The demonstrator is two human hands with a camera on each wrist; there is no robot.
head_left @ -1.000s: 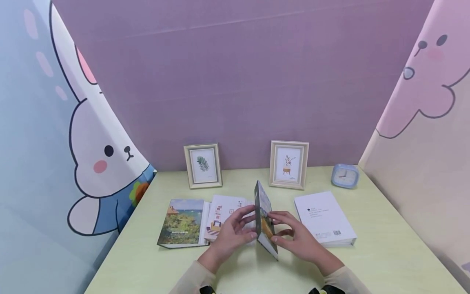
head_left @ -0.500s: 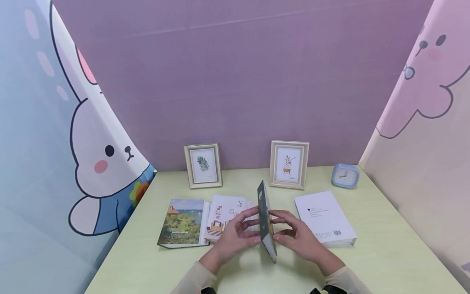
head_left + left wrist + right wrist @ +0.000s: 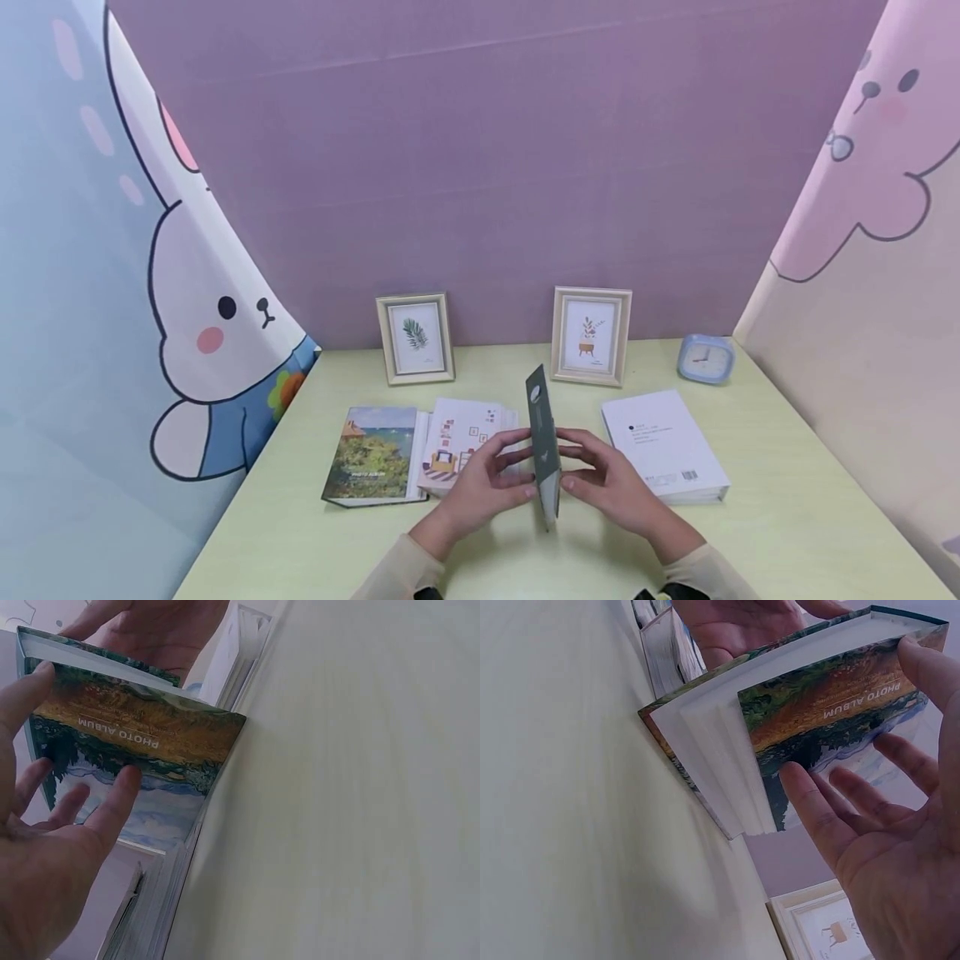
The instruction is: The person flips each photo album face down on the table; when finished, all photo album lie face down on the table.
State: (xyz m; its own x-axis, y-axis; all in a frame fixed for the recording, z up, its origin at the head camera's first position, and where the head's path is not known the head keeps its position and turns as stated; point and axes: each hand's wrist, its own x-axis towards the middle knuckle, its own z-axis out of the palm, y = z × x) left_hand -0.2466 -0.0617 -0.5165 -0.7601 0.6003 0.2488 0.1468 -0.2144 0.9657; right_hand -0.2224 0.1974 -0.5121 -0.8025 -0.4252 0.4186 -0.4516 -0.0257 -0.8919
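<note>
A photo album [image 3: 543,433] stands on end between my two hands, a dark green side with a white oval showing in the head view. In both wrist views a painted landscape cover shows, lettered "PHOTO ALBUM", with white pages at its edge. My left hand [image 3: 482,483] touches one side with thumb and fingertips spread over the cover. From the opposite side the fingertips of my right hand [image 3: 611,483] press against the album likewise. Neither hand wraps its fingers round it. Whether the album's bottom edge touches the table [image 3: 480,567] I cannot tell.
At the left lies another photo album [image 3: 371,454], beside a white illustrated album [image 3: 450,446] partly behind my left hand. A white album [image 3: 663,446] lies at the right. Two picture frames [image 3: 415,337] and a blue clock [image 3: 705,359] stand along the back by the purple wall [image 3: 480,167].
The held album has turned: its painted right face has swung out of the head view, and its dark green side has come into sight. Both hands have shifted slightly right.
</note>
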